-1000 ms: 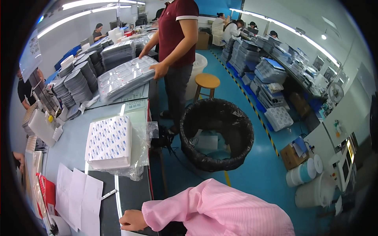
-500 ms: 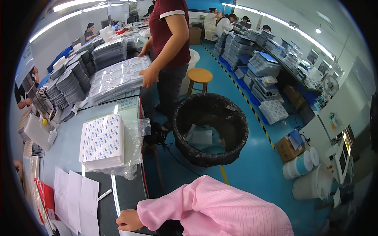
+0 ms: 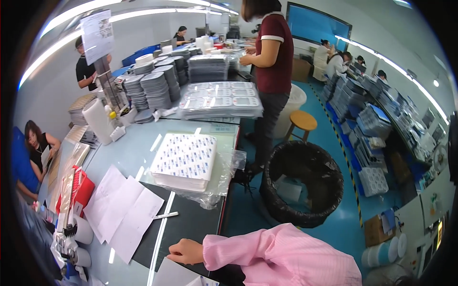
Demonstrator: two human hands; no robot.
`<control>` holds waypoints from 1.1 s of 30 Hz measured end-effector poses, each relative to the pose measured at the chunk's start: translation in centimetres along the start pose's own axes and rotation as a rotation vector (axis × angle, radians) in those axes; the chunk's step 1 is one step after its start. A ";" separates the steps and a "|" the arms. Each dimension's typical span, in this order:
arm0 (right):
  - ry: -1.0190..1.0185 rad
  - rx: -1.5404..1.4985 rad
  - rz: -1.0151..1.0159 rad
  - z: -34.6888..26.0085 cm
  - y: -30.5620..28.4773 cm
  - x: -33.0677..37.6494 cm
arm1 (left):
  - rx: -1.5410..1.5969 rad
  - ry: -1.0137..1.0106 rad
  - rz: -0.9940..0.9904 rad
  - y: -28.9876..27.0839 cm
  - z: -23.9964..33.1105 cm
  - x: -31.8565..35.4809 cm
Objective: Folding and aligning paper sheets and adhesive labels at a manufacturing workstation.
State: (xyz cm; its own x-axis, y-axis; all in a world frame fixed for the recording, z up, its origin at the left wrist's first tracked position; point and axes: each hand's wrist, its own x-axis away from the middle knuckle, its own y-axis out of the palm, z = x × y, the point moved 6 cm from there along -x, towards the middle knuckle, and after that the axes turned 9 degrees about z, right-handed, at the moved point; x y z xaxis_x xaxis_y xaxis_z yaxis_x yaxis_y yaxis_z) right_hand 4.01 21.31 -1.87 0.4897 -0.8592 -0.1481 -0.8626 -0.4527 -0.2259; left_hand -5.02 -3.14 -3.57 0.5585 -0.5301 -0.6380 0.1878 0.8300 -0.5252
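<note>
My right hand (image 3: 186, 251), in a pink striped sleeve, is over the dark mat at the near table edge. Its fingers are curled in, and what they hold, if anything, is hidden. Just below it lies a white sheet (image 3: 175, 273), partly cut off by the lower edge. To the left of the hand, creased white papers (image 3: 125, 209) lie on the table, with a thin white strip (image 3: 166, 215) beside them. Farther off, a square stack of white sheets with a blue-printed top (image 3: 185, 156) rests on clear plastic film (image 3: 210, 199). My left hand is outside the picture.
A black-lined bin (image 3: 303, 217) stands right of the table, near a wooden stool (image 3: 303, 120). A person in a maroon shirt (image 3: 281, 66) stands by stacked clear trays (image 3: 222, 100). Grey disc stacks (image 3: 155, 90) and a red box (image 3: 81, 190) sit along the left.
The view has swung left and up, so the scene sits farther right. A seated person now shows at left. The maroon-shirted person's hands have left the tray stack. More of the sheet by my hand shows.
</note>
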 end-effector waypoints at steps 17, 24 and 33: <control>0.070 -0.026 -0.024 0.4 0.0 0.2 | -0.005 -0.088 0.329 0.8 -1.9 3.1; 0.079 -0.029 -0.036 -0.2 0.2 0.1 | 0.005 -0.103 0.165 0.1 0.0 0.1; 0.128 -0.019 -0.055 0.3 0.2 0.3 | 0.059 0.871 0.413 1.3 -2.4 -5.0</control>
State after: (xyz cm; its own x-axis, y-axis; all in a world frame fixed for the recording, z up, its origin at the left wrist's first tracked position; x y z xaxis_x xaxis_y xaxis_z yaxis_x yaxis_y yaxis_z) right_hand 4.03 21.02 -2.30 0.5172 -0.8558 -0.0117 -0.8376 -0.5034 -0.2121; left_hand -9.49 0.19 -2.47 -0.2013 -0.1180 -0.9724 0.1643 0.9746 -0.1522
